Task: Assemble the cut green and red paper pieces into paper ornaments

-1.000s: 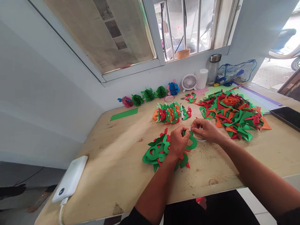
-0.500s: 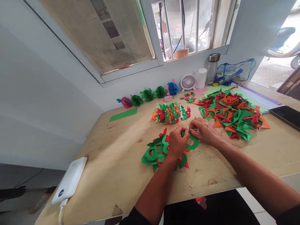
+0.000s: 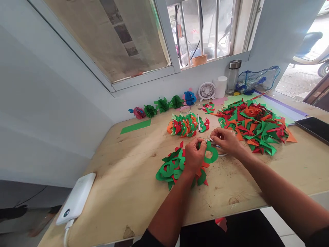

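Observation:
My left hand (image 3: pixel 195 153) is closed in a pinch on a green paper cutout (image 3: pixel 212 158), shaped like a ring with an open middle. Just to its right, my right hand (image 3: pixel 226 141) is closed too, thumb against forefinger, with a tiny white piece (image 3: pixel 211 139) at the fingertips. A greyish, metallic-looking object shows under those fingers, and a white curved edge (image 3: pixel 223 154) peeks out below the palm; I cannot make out either. Beneath and left of my left hand lies a loose heap of green and red paper cutouts (image 3: pixel 168 168).
Cut paper scraps (image 3: pixel 257 127) pile up at the right, near a black phone (image 3: pixel 315 127). Behind my hands sit a row of joined paper pieces (image 3: pixel 183 124) and a white pen (image 3: pixel 198 122). A small fan (image 3: pixel 207 91) and glass bottle (image 3: pixel 233 77) stand by the wall. A power bank (image 3: pixel 77 198) lies left.
My right hand has drawn slightly right, away from my left fingertips, opening a small gap. The white curved edge below it now shows. My left hand keeps its pinch on the green cutout.

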`<state>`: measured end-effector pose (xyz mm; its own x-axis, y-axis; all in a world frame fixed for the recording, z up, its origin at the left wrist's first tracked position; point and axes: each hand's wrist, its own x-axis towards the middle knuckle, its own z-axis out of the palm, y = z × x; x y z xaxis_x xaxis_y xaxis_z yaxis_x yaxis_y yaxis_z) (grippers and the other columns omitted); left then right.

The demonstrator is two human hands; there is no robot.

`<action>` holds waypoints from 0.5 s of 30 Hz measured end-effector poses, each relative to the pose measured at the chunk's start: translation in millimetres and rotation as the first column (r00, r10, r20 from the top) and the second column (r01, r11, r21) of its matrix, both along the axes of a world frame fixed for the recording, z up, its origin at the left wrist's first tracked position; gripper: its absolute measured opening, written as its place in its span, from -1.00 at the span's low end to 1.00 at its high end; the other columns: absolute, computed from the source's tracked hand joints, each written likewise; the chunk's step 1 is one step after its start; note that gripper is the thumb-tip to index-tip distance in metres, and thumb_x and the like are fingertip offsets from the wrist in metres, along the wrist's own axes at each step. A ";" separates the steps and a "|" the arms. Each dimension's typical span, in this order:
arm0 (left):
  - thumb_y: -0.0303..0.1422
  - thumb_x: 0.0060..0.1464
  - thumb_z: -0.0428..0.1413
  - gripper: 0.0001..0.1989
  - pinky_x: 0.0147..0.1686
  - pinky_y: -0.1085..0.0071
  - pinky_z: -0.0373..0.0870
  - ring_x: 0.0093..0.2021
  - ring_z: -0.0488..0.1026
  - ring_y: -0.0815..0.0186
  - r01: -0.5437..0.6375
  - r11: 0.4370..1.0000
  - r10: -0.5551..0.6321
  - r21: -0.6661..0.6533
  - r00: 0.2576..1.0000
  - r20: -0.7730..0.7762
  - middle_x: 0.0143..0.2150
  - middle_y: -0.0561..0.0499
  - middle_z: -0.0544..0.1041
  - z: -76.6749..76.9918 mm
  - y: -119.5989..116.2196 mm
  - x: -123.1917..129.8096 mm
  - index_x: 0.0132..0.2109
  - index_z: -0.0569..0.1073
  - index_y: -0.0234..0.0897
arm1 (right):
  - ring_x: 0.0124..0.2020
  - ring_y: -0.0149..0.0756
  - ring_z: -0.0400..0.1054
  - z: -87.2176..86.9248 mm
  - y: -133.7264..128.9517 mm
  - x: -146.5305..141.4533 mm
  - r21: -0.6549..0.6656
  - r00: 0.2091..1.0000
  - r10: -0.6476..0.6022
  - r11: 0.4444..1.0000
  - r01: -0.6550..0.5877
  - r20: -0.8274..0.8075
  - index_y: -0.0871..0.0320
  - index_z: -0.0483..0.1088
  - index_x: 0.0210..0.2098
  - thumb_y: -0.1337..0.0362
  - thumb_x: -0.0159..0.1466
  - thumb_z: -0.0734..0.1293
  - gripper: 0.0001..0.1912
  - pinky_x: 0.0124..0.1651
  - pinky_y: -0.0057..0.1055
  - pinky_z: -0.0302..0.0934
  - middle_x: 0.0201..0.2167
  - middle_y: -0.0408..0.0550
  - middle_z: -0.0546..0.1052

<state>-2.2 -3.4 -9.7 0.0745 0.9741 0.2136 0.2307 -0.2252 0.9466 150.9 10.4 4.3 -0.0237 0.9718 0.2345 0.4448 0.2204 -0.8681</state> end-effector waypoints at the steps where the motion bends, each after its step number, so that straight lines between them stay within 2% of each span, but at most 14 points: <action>1: -0.26 0.05 0.01 -0.81 -0.53 0.52 0.13 -0.55 0.23 0.45 0.019 1.000 -0.019 -0.007 0.999 0.027 -0.55 0.10 0.33 -0.8 0.0 0.2 -0.38 0.41 -0.29 | -0.55 -0.43 0.19 0.9 0.5 0.2 -0.031 0.997 0.004 0.999 -0.006 -0.075 0.16 0.33 -0.48 0.20 0.10 0.26 -0.85 -0.49 -0.47 0.05 -0.59 -0.18 0.35; 4: -0.25 0.02 0.05 -0.81 -0.53 0.52 0.15 -0.54 0.24 0.45 0.086 0.996 -0.084 -0.012 0.992 0.091 -0.53 0.10 0.35 -1.0 -1.6 1.5 -0.37 0.41 -0.29 | -0.53 -0.43 0.20 5.6 -0.5 0.5 -0.125 0.963 0.036 0.990 -0.072 -0.268 0.15 0.34 -0.41 0.14 0.08 0.30 -0.80 -0.48 -0.47 0.08 -0.57 -0.20 0.33; 7: -0.26 0.00 0.08 -0.83 -0.52 0.52 0.15 -0.53 0.23 0.45 0.157 0.987 -0.156 -0.007 0.983 0.098 -0.52 0.10 0.34 1.5 -4.0 2.5 -0.35 0.41 -0.28 | -0.52 -0.44 0.20 11.1 -4.2 -0.7 -0.190 0.923 0.075 0.969 -0.157 -0.377 0.15 0.34 -0.31 0.12 0.05 0.33 -0.72 -0.48 -0.49 0.09 -0.54 -0.21 0.34; 11: -0.30 0.03 0.05 -0.86 -0.51 0.52 0.13 -0.52 0.20 0.46 0.230 0.973 -0.230 0.001 0.972 0.052 -0.53 0.12 0.30 4.8 -4.9 2.5 -0.32 0.39 -0.28 | -0.59 -0.50 0.13 14.8 -7.8 -2.2 -0.199 0.902 0.111 0.957 -0.210 -0.417 0.17 0.34 -0.25 0.12 0.06 0.34 -0.68 -0.55 -0.53 -0.01 -0.60 -0.26 0.31; 15: -0.31 0.01 0.05 -0.88 -0.52 0.53 0.13 -0.52 0.20 0.46 0.243 0.970 -0.243 0.000 0.970 0.004 -0.54 0.13 0.28 5.5 -4.9 2.4 -0.33 0.39 -0.28 | -0.64 -0.53 0.08 15.7 -7.9 -2.4 -0.202 0.893 0.125 0.952 -0.231 -0.432 0.19 0.31 -0.19 0.15 0.03 0.36 -0.61 -0.61 -0.54 -0.13 -0.64 -0.28 0.31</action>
<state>0.2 -8.2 -4.2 0.3081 0.9270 0.2137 0.1656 -0.2735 0.9475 148.5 2.4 20.0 -0.1551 0.9877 0.0206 0.0116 0.0226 -0.9997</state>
